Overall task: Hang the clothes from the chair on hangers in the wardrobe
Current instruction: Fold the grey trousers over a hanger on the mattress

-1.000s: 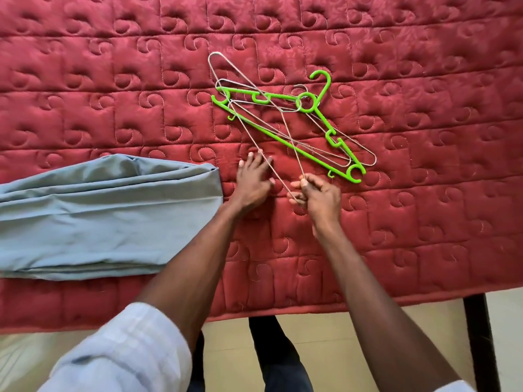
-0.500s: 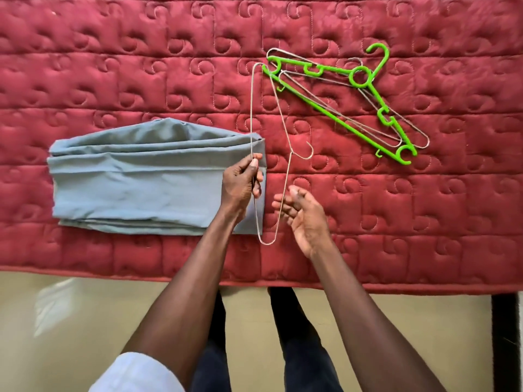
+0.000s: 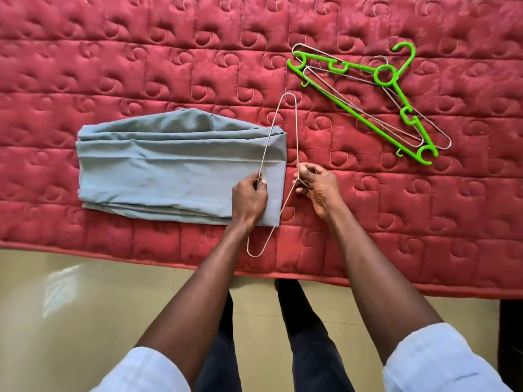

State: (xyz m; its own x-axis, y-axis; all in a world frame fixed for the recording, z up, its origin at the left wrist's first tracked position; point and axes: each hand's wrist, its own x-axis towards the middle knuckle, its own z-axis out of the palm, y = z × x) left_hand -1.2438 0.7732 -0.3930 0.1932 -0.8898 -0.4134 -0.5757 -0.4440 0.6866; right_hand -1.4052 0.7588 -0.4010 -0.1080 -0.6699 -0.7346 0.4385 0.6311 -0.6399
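Both hands' grip clamped on wire hanger [image 3: 296, 131], over folded grey garment [image 3: 175, 165]

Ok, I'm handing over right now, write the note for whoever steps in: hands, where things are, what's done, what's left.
Left hand: grips the long bar of the wire hanger.
Right hand: pinches the same hanger near its neck.
The hanger is held over the right end of the folded grey garment on the red quilted bed.
Spare hangers: a green plastic hanger with wire ones, lying at the upper right.
Done: one hanger picked out.
Left: put the garment on it and hang it in the wardrobe, which is out of view.
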